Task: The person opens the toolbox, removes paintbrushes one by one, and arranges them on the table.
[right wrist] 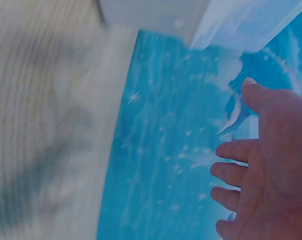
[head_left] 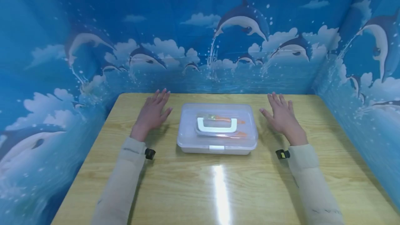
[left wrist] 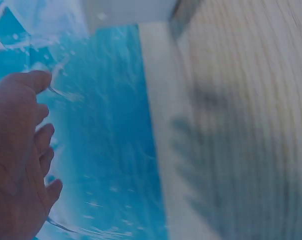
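A translucent plastic case (head_left: 218,141) with a white carrying handle (head_left: 217,129) sits on the table, its lid down and a white latch (head_left: 216,147) at the front. Orange-handled brushes (head_left: 226,118) show through the lid. To the left of the case, my left hand (head_left: 152,112) is held with fingers extended, apart from it and holding nothing. On the other side my right hand (head_left: 282,117) is likewise spread, not touching the case. In the right wrist view the thumb and fingers of that hand (right wrist: 276,160) stand apart, and a side of the case (right wrist: 156,17) shows at the top.
The wooden table (head_left: 175,190) carries a bright light reflection at its front middle. A blue curtain (head_left: 175,20) printed with dolphins and clouds encloses the back and both sides, close to the table's far edge. Small black devices (head_left: 150,153) sit at both wrists.
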The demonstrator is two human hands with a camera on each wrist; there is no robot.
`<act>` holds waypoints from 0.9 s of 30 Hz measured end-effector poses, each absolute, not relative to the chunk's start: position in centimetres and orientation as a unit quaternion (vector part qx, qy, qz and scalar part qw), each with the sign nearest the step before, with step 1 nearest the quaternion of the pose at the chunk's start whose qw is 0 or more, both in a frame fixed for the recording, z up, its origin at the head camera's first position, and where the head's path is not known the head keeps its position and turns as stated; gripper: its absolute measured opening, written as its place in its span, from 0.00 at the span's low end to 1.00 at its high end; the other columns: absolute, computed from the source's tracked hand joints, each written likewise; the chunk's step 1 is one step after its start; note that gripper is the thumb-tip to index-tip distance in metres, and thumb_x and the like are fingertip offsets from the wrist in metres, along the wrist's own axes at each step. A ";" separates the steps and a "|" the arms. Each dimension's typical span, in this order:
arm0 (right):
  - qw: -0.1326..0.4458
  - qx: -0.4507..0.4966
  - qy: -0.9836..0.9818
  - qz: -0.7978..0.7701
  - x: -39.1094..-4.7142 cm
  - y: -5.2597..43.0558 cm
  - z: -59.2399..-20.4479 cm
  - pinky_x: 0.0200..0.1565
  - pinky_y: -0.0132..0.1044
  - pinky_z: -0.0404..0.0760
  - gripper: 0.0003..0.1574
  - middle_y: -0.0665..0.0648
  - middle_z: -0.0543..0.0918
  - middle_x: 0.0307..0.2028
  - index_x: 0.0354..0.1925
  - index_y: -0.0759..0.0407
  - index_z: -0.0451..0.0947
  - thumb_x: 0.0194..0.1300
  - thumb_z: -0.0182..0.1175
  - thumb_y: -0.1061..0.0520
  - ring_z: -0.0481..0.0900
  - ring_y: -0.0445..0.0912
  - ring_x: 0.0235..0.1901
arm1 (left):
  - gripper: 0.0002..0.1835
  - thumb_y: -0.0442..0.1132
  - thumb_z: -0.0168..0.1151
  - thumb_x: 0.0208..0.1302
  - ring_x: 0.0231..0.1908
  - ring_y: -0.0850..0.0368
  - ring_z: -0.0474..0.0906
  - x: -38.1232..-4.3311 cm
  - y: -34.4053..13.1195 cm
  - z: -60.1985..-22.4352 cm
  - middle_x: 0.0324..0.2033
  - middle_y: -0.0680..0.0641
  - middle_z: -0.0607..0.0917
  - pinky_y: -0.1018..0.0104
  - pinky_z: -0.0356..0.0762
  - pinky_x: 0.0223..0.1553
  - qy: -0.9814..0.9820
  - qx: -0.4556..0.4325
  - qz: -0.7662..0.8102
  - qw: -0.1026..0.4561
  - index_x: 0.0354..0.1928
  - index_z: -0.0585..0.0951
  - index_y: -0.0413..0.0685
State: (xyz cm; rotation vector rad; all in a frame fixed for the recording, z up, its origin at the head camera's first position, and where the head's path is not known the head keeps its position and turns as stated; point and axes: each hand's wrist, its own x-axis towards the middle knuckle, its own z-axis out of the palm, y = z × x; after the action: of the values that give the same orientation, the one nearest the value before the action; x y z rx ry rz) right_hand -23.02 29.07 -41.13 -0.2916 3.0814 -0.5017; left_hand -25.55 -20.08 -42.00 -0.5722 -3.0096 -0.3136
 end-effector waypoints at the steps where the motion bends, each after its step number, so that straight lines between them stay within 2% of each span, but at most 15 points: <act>1: 0.002 -0.101 0.982 -0.160 -22.7 28.9 -40.9 0.73 0.72 0.24 0.54 0.70 0.36 0.80 0.81 0.65 0.37 0.78 0.36 0.29 0.29 0.68 0.78 | 0.37 0.55 0.43 0.81 0.80 0.40 0.39 -25.4 -19.9 -41.6 0.81 0.43 0.45 0.37 0.37 0.79 -0.975 -0.196 -0.103 0.036 0.82 0.47 0.48; 7: -0.015 -0.142 0.978 -0.151 -20.6 27.4 -39.0 0.75 0.70 0.28 0.53 0.67 0.38 0.81 0.81 0.63 0.40 0.78 0.40 0.30 0.31 0.64 0.79 | 0.35 0.51 0.49 0.80 0.80 0.42 0.46 -23.5 -18.8 -39.5 0.80 0.43 0.53 0.38 0.46 0.79 -0.958 -0.257 -0.102 0.075 0.81 0.53 0.48; 10: -0.027 -0.172 0.973 -0.149 -19.3 26.4 -38.0 0.77 0.68 0.36 0.50 0.66 0.42 0.81 0.81 0.62 0.44 0.79 0.44 0.34 0.36 0.63 0.80 | 0.33 0.48 0.52 0.79 0.79 0.42 0.51 -22.1 -18.3 -38.7 0.78 0.42 0.59 0.40 0.51 0.78 -0.944 -0.296 -0.103 0.103 0.79 0.59 0.46; 13: -0.067 -0.228 0.958 -0.164 -17.8 25.5 -37.3 0.76 0.66 0.52 0.43 0.66 0.54 0.79 0.78 0.63 0.55 0.78 0.54 0.43 0.50 0.63 0.78 | 0.32 0.46 0.54 0.78 0.78 0.42 0.54 -20.7 -17.5 -38.4 0.77 0.41 0.62 0.42 0.53 0.78 -0.927 -0.334 -0.116 0.121 0.77 0.62 0.44; 17: -0.160 -0.349 0.904 -0.188 -15.9 24.0 -37.1 0.65 0.62 0.75 0.33 0.66 0.75 0.68 0.69 0.66 0.71 0.72 0.63 0.54 0.73 0.62 0.66 | 0.32 0.46 0.57 0.76 0.77 0.42 0.57 -19.0 -16.2 -38.2 0.76 0.41 0.65 0.43 0.55 0.78 -0.903 -0.386 -0.127 0.140 0.76 0.65 0.43; 20: -0.219 -0.436 0.850 -0.200 -15.0 22.6 -37.4 0.56 0.56 0.84 0.24 0.64 0.83 0.58 0.61 0.66 0.79 0.76 0.59 0.51 0.82 0.58 0.56 | 0.32 0.46 0.60 0.74 0.76 0.42 0.60 -18.0 -15.3 -38.3 0.75 0.41 0.66 0.42 0.58 0.76 -0.886 -0.420 -0.122 0.154 0.75 0.67 0.43; 22: -0.241 -0.477 0.819 -0.208 -14.4 21.6 -37.7 0.53 0.51 0.85 0.24 0.61 0.86 0.53 0.56 0.66 0.81 0.79 0.53 0.49 0.84 0.55 0.52 | 0.32 0.46 0.61 0.73 0.75 0.42 0.61 -17.5 -14.8 -38.5 0.75 0.42 0.68 0.42 0.61 0.75 -0.875 -0.439 -0.120 0.163 0.74 0.68 0.43; 24: -0.240 -0.504 0.800 -0.219 -13.8 20.6 -38.1 0.54 0.47 0.85 0.25 0.59 0.87 0.51 0.55 0.65 0.82 0.80 0.49 0.48 0.84 0.52 0.51 | 0.32 0.47 0.62 0.72 0.75 0.43 0.62 -17.1 -14.4 -38.9 0.74 0.42 0.69 0.42 0.63 0.74 -0.866 -0.454 -0.118 0.172 0.74 0.69 0.43; 27: -0.220 -0.534 0.783 -0.232 -12.8 19.2 -39.0 0.56 0.48 0.84 0.21 0.58 0.87 0.51 0.54 0.64 0.82 0.78 0.53 0.50 0.84 0.52 0.52 | 0.32 0.46 0.64 0.71 0.74 0.44 0.65 -16.7 -14.0 -39.5 0.73 0.44 0.71 0.43 0.65 0.73 -0.856 -0.469 -0.115 0.186 0.73 0.71 0.44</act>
State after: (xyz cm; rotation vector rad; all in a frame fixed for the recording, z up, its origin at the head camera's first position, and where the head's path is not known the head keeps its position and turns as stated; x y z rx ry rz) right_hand -12.82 19.19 -39.04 -1.9631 2.8766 -0.8512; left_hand -16.71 -14.03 -39.51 -1.3204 -2.4108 -0.3236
